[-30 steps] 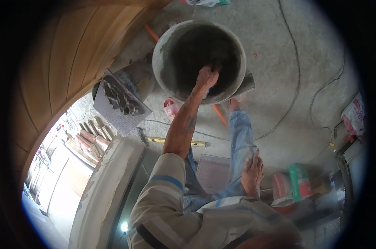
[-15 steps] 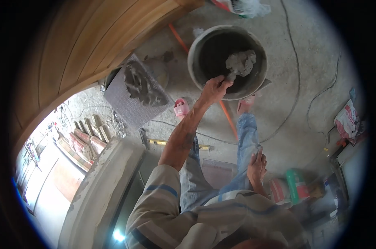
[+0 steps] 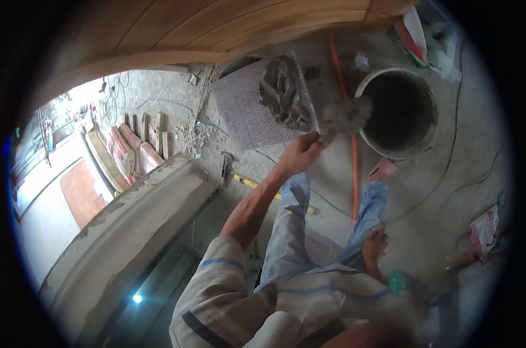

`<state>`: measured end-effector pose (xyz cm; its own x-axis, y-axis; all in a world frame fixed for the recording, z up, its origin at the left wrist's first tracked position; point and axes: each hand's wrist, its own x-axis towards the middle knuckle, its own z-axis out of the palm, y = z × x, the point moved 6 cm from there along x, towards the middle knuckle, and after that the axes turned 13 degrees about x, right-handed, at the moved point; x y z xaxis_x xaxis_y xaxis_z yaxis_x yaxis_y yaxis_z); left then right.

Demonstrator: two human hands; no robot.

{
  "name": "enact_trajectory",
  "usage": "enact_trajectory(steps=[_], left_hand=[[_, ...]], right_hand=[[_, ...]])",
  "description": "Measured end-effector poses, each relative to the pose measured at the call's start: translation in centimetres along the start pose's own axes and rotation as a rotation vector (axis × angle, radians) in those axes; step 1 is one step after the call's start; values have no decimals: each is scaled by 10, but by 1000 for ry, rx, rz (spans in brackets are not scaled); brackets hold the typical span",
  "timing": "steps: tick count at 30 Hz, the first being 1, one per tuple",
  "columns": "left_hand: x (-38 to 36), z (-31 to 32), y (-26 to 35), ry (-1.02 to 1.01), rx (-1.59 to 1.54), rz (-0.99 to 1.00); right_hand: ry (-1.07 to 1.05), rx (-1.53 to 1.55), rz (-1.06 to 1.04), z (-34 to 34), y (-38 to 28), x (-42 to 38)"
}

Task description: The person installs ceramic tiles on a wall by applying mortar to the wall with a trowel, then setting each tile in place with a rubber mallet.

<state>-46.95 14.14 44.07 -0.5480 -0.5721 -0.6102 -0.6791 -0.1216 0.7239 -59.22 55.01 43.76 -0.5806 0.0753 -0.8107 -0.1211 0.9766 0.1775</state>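
My left hand (image 3: 302,153) is closed round the handle of a trowel, whose blade is blurred and carries a lump of grey mortar (image 3: 347,114). The loaded trowel hangs between the bucket (image 3: 365,87) and a tile (image 3: 234,95) lying on the floor. On the tile's ribbed, greyish face sits a thick spread of wet mortar (image 3: 283,95). More dark mortar shows inside the bucket. My right hand (image 3: 374,246) rests on my right leg near the knee, fingers apart and holding nothing.
A yellow spirit level (image 3: 244,180) and a hammer (image 3: 226,164) lie by the left leg. An orange strip (image 3: 354,174) runs along the floor beside the bucket. A wooden panel (image 3: 216,29) overhangs the top; a ledge (image 3: 129,220) stands left. A bag (image 3: 484,232) lies right.
My left hand has lifted the mortar-loaded trowel out of the bucket and carried it left toward the tile. The view has turned, shifting bucket and tile rightward. My right hand stays on the leg.
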Motion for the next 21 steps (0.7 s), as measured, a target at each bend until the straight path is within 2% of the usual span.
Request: enact_trajectory(steps=[1, 3, 4, 6, 9, 10, 13, 17, 20, 21], left_hand=[[-9, -16, -6, 14, -8, 1], [-29, -65, -22, 260, 254, -68], [-32, -78, -33, 273, 253, -68], [-37, -103, -61, 540, 534, -52], [-9, -122, -107, 665, 663, -79], [6, -127, -121, 579, 712, -114], [7, -134, -123, 540, 621, -112], [-32, -155, -96, 616, 580, -75], [-27, -168, -64, 330, 632, -181], [-22, -175, -50, 329, 635, -179]], right_hand=[[8, 9, 14, 1, 1, 0], [10, 15, 12, 5, -4, -3], [9, 11, 12, 6, -7, -5], [18, 3, 5, 7, -9, -6], [48, -42, 19, 15, -14, -10], [50, -55, 15, 15, -19, -13], [88, -81, 8, 19, -23, -12], [74, -115, 32, 36, -29, -15], [128, -123, 25, 48, -35, -19], [127, -120, 25, 52, -39, -23]])
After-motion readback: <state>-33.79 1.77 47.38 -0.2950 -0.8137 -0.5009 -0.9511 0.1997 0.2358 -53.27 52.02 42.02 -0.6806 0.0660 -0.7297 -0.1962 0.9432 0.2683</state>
